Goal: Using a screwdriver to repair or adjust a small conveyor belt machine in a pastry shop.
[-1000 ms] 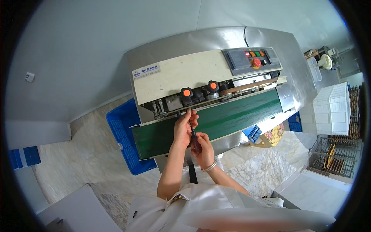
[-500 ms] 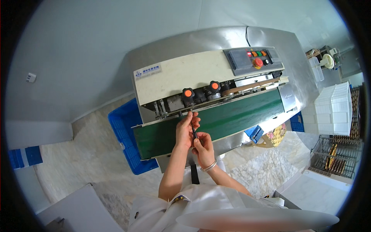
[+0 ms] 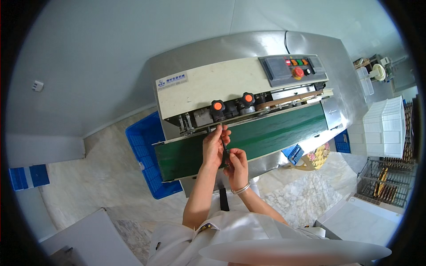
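Both hands pinch a thin dark strip: the left hand (image 3: 214,148) holds its upper end at the sealing machine's (image 3: 230,95) intake slot, the right hand (image 3: 237,166) its lower end over the green conveyor belt (image 3: 270,133). The strip seems not yet fed in; feeding remains.

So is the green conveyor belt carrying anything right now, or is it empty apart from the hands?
Empty, as far as shows. The green belt is bare along its length; only the left hand and right hand pinch a small dark strip over it.
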### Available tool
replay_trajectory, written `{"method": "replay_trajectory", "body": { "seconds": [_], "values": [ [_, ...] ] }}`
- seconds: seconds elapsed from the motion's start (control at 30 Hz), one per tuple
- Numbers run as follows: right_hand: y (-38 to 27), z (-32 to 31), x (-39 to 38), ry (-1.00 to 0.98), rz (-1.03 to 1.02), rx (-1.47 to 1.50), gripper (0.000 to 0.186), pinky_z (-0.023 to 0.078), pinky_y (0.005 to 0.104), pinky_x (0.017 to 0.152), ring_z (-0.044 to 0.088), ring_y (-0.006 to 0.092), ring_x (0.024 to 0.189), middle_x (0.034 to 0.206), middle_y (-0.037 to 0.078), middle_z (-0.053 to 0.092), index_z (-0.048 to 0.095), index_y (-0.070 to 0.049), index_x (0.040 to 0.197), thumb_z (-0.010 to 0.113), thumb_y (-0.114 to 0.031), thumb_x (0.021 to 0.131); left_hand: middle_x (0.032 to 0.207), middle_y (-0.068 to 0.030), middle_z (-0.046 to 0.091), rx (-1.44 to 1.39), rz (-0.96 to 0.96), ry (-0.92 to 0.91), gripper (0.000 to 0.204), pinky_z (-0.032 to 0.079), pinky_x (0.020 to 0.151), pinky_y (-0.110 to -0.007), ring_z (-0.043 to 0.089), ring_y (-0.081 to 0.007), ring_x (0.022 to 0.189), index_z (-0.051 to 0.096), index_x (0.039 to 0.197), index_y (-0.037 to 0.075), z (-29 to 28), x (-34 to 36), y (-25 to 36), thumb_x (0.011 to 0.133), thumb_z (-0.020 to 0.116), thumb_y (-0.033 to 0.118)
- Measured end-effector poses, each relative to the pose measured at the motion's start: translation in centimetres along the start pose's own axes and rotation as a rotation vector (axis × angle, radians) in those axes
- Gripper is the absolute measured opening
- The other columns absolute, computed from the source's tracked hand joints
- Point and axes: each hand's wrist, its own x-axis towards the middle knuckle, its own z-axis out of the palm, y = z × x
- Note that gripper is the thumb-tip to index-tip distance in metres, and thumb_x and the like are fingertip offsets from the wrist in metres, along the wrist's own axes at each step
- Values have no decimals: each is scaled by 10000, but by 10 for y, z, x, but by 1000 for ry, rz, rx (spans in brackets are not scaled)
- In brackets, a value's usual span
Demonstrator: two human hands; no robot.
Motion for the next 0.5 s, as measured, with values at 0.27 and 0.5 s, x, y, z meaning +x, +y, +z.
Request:
{"method": "replay_trajectory", "body": {
  "seconds": [0.27,0.5],
  "values": [
    [-3,1,12,-11,89,-91,117,315,199,361,423,55,478,716,-14,520,498,-96,1005,487,-117,891,659,22,511,142,68,52,351,325,506,-194,424,-53,564,649,991,9,4,0,-3,866,645,337],
    [-14,-15,-11,-185,329,-148,358,372,231,413,497,112,518,700,25,539,492,-53,1006,378,-392,980,642,29,518,94,62,73,341,328,510,-184,428,-47,561,652,1005,5,1,-1,1,867,649,316]
  ]
}}
